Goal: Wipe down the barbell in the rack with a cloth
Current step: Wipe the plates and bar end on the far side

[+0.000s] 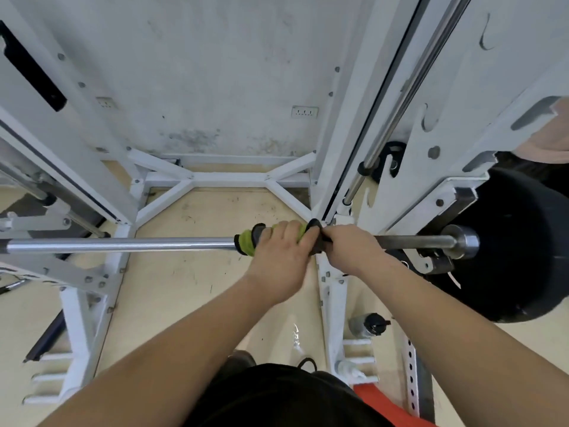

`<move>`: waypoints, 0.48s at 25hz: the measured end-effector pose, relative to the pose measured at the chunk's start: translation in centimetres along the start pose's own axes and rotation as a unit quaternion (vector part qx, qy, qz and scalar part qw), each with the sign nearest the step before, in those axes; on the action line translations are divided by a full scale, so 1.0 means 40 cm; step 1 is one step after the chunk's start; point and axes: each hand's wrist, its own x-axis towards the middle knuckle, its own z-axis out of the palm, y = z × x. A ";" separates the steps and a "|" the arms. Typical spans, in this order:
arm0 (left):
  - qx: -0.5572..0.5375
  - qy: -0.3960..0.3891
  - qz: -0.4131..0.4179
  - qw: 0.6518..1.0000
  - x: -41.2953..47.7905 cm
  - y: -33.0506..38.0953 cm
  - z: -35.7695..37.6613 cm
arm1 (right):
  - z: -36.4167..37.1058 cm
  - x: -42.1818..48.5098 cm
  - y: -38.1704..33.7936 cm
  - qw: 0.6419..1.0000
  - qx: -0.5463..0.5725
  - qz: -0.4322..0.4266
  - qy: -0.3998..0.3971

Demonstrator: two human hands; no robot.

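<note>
Two grips: left hand [278, 257], right hand [349, 246] fingers clenched over cloth [245, 241] (green, black) wrapping barbell [123, 245].

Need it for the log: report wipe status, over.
Left hand and right hand grip green-and-black cloth wrapped round chrome steel barbell. Black round weight plate further right, untouched.

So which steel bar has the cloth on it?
The level barbell, with the green cloth wrapped round it; the slanted rod on the right is bare.

place: gym | signs: white rack [335, 124]; barbell [123, 244]; black weight plate [520, 257]; bottle [368, 325] on floor
</note>
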 end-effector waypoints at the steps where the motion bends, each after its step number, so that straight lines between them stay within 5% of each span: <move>1: 0.013 0.021 0.024 0.999 -0.023 -0.037 0.000 | -0.003 -0.006 0.003 1.000 0.003 -0.006 0.011; 6: 0.069 0.086 0.024 0.994 -0.108 -0.088 0.038 | 0.045 -0.052 0.044 0.976 -0.155 -0.067 0.136; 12: 0.081 -0.005 -0.100 0.992 0.009 0.070 0.053 | 0.043 -0.015 0.073 0.980 -0.143 -0.097 0.096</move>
